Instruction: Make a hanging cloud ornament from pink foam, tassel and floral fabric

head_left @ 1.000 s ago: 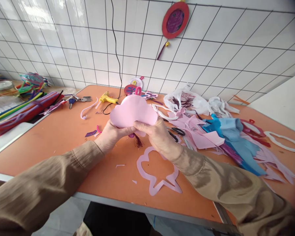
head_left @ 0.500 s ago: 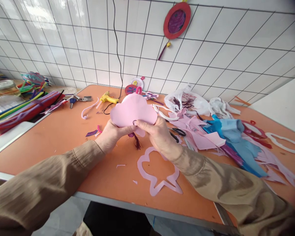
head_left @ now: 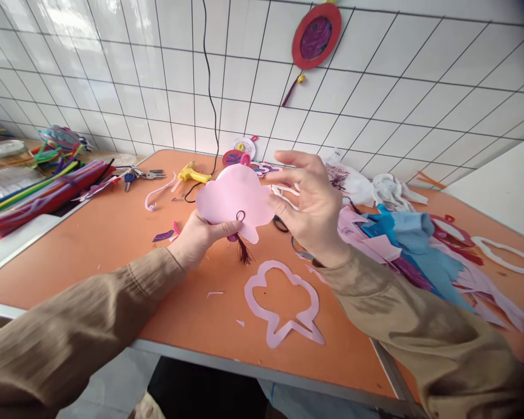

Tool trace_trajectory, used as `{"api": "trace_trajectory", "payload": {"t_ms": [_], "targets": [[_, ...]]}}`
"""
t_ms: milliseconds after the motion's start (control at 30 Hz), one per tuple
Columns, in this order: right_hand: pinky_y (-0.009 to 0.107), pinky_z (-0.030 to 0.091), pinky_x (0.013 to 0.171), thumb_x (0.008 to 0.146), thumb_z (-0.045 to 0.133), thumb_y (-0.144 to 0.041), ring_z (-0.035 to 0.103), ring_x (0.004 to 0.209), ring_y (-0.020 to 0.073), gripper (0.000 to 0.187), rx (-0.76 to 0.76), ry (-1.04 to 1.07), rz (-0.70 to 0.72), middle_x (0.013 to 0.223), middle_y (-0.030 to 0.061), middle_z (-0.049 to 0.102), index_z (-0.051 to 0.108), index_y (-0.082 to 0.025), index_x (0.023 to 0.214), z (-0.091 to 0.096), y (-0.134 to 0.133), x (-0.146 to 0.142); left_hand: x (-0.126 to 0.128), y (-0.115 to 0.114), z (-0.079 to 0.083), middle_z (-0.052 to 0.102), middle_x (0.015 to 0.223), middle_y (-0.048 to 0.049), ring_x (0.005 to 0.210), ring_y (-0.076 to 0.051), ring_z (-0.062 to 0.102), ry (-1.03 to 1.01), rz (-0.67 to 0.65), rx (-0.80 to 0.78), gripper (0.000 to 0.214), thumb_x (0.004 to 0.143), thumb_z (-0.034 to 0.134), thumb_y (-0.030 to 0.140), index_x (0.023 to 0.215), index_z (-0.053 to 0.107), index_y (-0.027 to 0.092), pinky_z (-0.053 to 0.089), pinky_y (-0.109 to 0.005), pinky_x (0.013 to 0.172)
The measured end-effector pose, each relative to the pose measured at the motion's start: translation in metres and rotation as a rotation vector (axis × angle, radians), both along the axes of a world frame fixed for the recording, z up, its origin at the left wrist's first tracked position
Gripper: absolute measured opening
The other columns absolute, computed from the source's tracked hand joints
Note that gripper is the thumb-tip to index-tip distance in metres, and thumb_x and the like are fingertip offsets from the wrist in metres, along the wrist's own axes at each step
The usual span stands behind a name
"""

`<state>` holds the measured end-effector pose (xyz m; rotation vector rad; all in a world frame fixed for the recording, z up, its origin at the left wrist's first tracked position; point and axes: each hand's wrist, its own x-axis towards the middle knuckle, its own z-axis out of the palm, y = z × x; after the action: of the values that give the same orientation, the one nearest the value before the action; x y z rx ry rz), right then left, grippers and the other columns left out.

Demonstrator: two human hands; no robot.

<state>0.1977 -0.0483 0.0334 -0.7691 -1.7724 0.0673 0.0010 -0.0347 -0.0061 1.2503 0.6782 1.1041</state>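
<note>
My left hand [head_left: 196, 237] pinches the lower edge of a pink cloud-shaped paper cutout [head_left: 232, 198], held upright above the orange table [head_left: 113, 244]. A small dark thread loop lies on the cutout's front near my thumb, and a dark red tassel [head_left: 243, 254] hangs below it. My right hand [head_left: 312, 206] is lifted just right of the cutout with fingers spread, holding nothing. On the table below lies the pink paper outline [head_left: 282, 302] left from the cutting.
A yellow glue gun [head_left: 191, 174] with a black cord and keys [head_left: 142, 174] lie at the back left. Coloured pipe cleaners [head_left: 35, 195] fill a tray at left. Pink and blue paper scraps [head_left: 410, 244], scissors and a white plastic bag cover the right side. A red round ornament [head_left: 317, 35] hangs on the tiled wall.
My right hand has let go of the cutout and risen to its right with fingers opening. The left hand still holds the cutout, and the thread loop now shows on its face.
</note>
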Motion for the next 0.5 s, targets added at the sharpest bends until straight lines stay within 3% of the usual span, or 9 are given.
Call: {"api": "trace_trajectory", "payload": {"t_ms": [100,167,267,400,500], "targets": [[0.06,0.048,0.111,0.09,0.067,-0.024,0.043,0.144,0.0305,0.012,0.238,-0.36,0.023,0.137,-0.0003,0.06,0.071,-0.033,0.097,0.016,-0.002,0.007,-0.001,-0.001,0.002,0.071,0.074,-0.0048,0.063,-0.013,0.061,0.016,-0.02,0.029,0.03,0.066,0.089,0.03,0.083,0.072,0.012,0.052,-0.027,0.06],[0.062,0.043,0.115,0.092,0.065,-0.025,0.036,0.149,0.0314,0.012,0.264,-0.492,0.009,0.141,-0.0038,0.059,0.072,-0.034,0.096,0.021,-0.004,0.006,-0.001,-0.002,0.003,0.071,0.074,-0.0051,0.064,-0.014,0.062,0.037,-0.043,0.045,0.029,0.067,0.089,0.03,0.084,0.072,0.012,0.053,-0.027,0.06],[0.062,0.039,0.119,0.095,0.063,-0.026,0.032,0.152,0.0315,0.012,0.287,-0.591,-0.023,0.145,-0.0056,0.057,0.072,-0.033,0.094,0.02,-0.002,0.005,0.0,-0.004,0.005,0.071,0.072,-0.0038,0.062,-0.013,0.061,0.052,-0.062,0.069,0.029,0.067,0.089,0.029,0.083,0.072,0.012,0.053,-0.026,0.059],[0.063,0.041,0.116,0.097,0.058,-0.019,0.033,0.152,0.0307,0.015,0.471,-0.64,-0.012,0.149,-0.0047,0.054,0.069,-0.026,0.09,0.014,0.003,0.006,0.001,-0.005,0.006,0.069,0.069,-0.0022,0.06,-0.012,0.061,0.049,-0.069,0.07,0.029,0.066,0.09,0.029,0.081,0.071,0.013,0.053,-0.025,0.059],[0.062,0.042,0.116,0.097,0.056,-0.015,0.034,0.151,0.03,0.017,0.525,-0.647,0.016,0.151,-0.0049,0.052,0.065,-0.022,0.084,0.012,0.005,0.007,0.001,-0.006,0.006,0.069,0.069,-0.0025,0.061,-0.012,0.061,0.065,-0.084,0.06,0.032,0.065,0.091,0.03,0.081,0.071,0.012,0.054,-0.026,0.06]]}}
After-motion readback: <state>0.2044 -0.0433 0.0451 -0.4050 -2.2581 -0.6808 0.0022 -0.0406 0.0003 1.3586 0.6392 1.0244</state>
